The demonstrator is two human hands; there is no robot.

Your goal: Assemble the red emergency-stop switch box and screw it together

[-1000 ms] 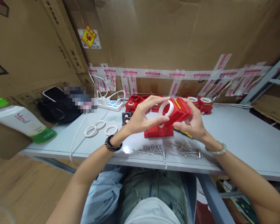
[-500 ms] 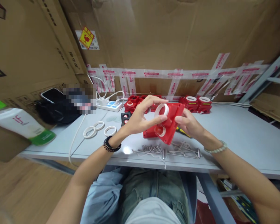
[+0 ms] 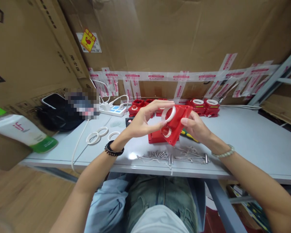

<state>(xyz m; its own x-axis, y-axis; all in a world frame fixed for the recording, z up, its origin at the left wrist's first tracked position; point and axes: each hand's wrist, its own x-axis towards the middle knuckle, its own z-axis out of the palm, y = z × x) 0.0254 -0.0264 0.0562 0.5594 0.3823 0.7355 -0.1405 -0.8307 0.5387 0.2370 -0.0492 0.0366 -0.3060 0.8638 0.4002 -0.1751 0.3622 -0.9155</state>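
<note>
My right hand (image 3: 196, 126) grips a red plastic panel (image 3: 178, 124) by its right edge, thumb on the front; its other fingers are partly hidden behind. The panel is tilted above the desk. It has a round red knob (image 3: 166, 131) near its lower end. Around a white ring (image 3: 170, 114) on the panel's upper part, my left hand (image 3: 147, 119) curls, thumb at the lower left rim and fingers above. Beneath the panel lies another red plastic part (image 3: 156, 137). Behind it rests a green and yellow handle (image 3: 189, 135), partly covered.
Several screws (image 3: 157, 154) and thin metal rods (image 3: 190, 159) lie near the desk's front edge. Loose white rings (image 3: 93, 138) are on the left. Red boxes (image 3: 203, 108) line the back by the cardboard. A power strip (image 3: 115, 110) and a bottle (image 3: 24, 131) stand left.
My left thumb has slid from the ring's front to its lower left rim. The panel has turned and risen slightly, with the right hand keeping its hold.
</note>
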